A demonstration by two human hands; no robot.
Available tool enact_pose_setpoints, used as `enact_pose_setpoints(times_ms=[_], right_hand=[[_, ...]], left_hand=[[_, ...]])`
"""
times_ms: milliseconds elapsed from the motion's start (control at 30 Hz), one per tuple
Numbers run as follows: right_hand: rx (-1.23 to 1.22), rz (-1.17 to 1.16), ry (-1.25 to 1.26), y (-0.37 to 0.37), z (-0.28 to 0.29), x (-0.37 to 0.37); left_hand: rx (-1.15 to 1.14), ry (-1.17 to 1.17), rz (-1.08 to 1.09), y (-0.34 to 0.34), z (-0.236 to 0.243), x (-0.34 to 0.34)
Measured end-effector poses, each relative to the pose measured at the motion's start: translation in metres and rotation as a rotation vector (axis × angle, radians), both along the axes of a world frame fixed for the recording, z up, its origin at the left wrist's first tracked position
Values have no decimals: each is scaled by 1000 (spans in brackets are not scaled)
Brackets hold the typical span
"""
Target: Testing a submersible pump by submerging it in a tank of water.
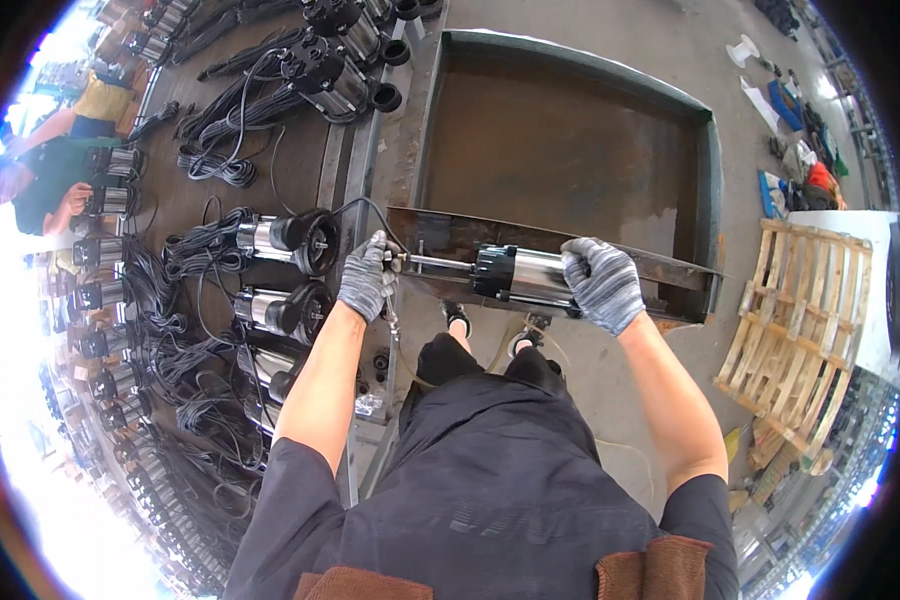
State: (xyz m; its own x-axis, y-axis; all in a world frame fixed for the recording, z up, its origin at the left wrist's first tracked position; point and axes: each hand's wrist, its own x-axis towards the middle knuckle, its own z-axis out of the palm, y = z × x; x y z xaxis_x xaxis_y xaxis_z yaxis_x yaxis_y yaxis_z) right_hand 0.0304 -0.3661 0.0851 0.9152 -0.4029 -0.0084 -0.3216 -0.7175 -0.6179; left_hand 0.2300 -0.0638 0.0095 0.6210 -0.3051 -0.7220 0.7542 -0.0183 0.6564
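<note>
A silver cylindrical pump motor (538,275) with a black end lies sideways over the near edge of the metal tank. My right hand (606,284), in a grey striped glove, is closed around its right end. From the black end a thin metal rod (442,262) runs left toward my left hand (365,276). That gloved hand is closed on a small brass-coloured fitting (397,262) at the rod's left end. Below the fitting hangs a metal connector (394,322) with a thin hose. The fingers partly hide the fitting.
A rectangular metal tank (715,180) stands ahead, brown inside. On the left bench, several similar pumps (270,238) lie with coiled black cables (220,165). Across that bench, a person (55,180) touches a pump. A wooden pallet (795,325) leans at the right.
</note>
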Motion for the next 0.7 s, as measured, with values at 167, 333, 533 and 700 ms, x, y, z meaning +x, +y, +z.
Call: enact_pose_setpoints(times_ms=[167, 333, 533, 700], right_hand=[[-68, 3, -30, 2, -3, 2], [-52, -5, 6, 3, 1, 3], [-50, -12, -22, 4, 2, 6], [-74, -27, -61, 7, -2, 6]], left_hand=[[-56, 13, -81, 0, -7, 8], [-68, 73, -219, 7, -13, 17], [20, 4, -270, -1, -10, 15], [100, -41, -297, -5, -5, 12]])
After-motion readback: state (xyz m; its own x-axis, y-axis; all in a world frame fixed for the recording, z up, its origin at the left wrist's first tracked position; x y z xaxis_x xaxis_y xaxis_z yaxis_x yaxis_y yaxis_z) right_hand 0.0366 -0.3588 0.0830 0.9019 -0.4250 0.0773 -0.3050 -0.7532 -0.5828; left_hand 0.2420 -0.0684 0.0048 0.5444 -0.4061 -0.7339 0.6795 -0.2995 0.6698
